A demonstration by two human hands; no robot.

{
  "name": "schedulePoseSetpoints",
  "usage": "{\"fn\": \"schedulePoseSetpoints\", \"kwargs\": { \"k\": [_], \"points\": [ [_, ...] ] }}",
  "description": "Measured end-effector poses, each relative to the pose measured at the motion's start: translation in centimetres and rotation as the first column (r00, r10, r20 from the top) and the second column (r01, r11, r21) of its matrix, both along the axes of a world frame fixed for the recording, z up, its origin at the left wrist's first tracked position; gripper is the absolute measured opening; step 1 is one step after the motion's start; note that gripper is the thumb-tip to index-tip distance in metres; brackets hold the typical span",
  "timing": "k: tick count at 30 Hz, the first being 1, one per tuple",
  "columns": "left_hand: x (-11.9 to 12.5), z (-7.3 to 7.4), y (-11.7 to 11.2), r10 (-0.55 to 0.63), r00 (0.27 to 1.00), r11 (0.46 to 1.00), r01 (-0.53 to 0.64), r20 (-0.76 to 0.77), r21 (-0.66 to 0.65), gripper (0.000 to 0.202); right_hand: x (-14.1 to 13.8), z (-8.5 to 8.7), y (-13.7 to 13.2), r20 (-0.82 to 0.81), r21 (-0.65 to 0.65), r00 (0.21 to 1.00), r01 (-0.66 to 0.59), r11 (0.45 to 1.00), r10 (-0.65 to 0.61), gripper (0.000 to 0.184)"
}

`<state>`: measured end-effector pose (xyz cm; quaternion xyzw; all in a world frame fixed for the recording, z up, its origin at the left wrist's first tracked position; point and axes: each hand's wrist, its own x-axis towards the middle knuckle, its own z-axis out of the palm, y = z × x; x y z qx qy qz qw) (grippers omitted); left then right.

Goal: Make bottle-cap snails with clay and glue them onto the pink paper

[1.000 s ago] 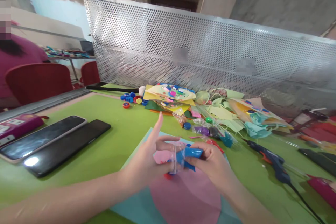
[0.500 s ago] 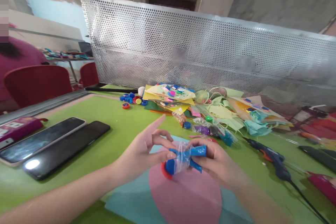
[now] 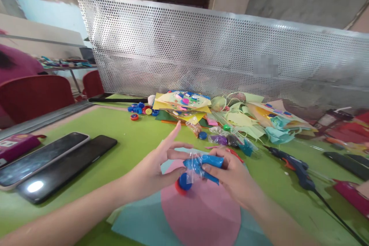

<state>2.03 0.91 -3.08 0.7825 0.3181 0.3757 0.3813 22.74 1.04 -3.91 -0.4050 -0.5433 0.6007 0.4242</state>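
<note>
A clear plastic packet of blue modelling clay (image 3: 211, 160) is held above a pink paper circle (image 3: 201, 211), which lies on light-blue paper (image 3: 141, 221). My right hand (image 3: 235, 175) grips the packet's right part, thumb in front. At its left end, the thumb and bent fingers of my left hand (image 3: 155, 167) pinch the packet lightly, while the index finger points up. Just below, a blue bottle cap (image 3: 185, 181) rests on a red cap (image 3: 180, 189) at the circle's left edge. The tips of some fingers are hidden behind the packet.
Two phones (image 3: 69, 169) lie at left. A glue gun (image 3: 296, 167) with its cord lies at right. Bottle caps (image 3: 138, 107), decorated papers (image 3: 184, 103) and clay packets (image 3: 220, 139) line the back, before a perforated metal screen (image 3: 173, 46). A person's hand (image 3: 363, 190) shows at far right.
The view has shifted slightly. My left thumb has drawn back a little to the left on the packet, and the right thumb now lies across the blue clay. The stacked caps show more fully.
</note>
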Motion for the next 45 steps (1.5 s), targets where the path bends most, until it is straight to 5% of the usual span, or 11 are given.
{"fn": "schedulePoseSetpoints", "kwargs": {
  "k": [3, 9, 14, 18, 21, 26, 33, 38, 41, 45],
  "points": [
    [0.1, -0.2, 0.2, 0.083, 0.997, 0.996, -0.083, -0.003, -0.035, 0.092, -0.3, 0.1, -0.3, 0.09, 0.01, 0.996, 0.002, 1.0, -0.003, 0.03],
    [0.6, -0.8, -0.4, 0.191, 0.981, 0.974, -0.186, -0.028, 0.126, 0.063, -0.9, 0.6, -0.5, 0.274, 0.123, 0.958, 0.054, 0.991, -0.086, 0.026],
    [1.4, -1.4, -0.8, 0.231, 0.973, 0.95, -0.225, 0.0, 0.215, 0.097, -1.4, 0.4, -0.7, 0.321, 0.243, 0.932, 0.09, 0.966, -0.168, 0.026],
    [1.7, -1.7, -1.1, 0.263, 0.965, 0.936, -0.251, -0.016, 0.248, 0.1, -1.5, 0.2, -0.7, 0.309, 0.217, 0.941, 0.068, 0.974, -0.135, 0.021],
    [1.5, -1.2, -1.1, 0.3, 0.954, 0.936, -0.297, 0.012, 0.19, 0.092, -1.0, 0.2, -0.3, 0.256, 0.12, 0.966, 0.015, 0.993, -0.046, 0.017],
    [0.4, 0.3, -0.3, 0.333, 0.923, 0.942, -0.337, 0.192, -0.014, 0.091, 0.5, 0.1, 0.7, 0.072, 0.002, 0.997, -0.001, 1.0, 0.001, 0.036],
    [-0.1, 0.6, 0.4, 0.229, 0.949, 0.97, -0.204, 0.218, -0.13, 0.071, 0.4, 0.1, 0.7, 0.014, -0.031, 1.0, -0.012, 0.999, 0.012, 0.047],
    [-0.8, 0.2, 1.3, 0.415, 0.909, 0.902, -0.415, 0.023, 0.117, 0.044, 2.1, 0.4, 2.2, 0.256, 0.195, 0.937, 0.19, 0.962, -0.237, 0.042],
    [-1.5, 0.4, 2.1, 0.434, 0.887, 0.889, -0.393, -0.159, 0.234, 0.031, 3.7, 0.1, 3.6, 0.351, 0.335, 0.851, 0.275, 0.901, -0.391, 0.033],
    [-2.3, 0.3, 3.4, 0.404, 0.817, 0.914, -0.344, -0.41, 0.214, 0.028, 5.0, -1.3, 5.5, 0.424, 0.529, 0.748, 0.252, 0.81, -0.51, 0.022]
  ]
}}
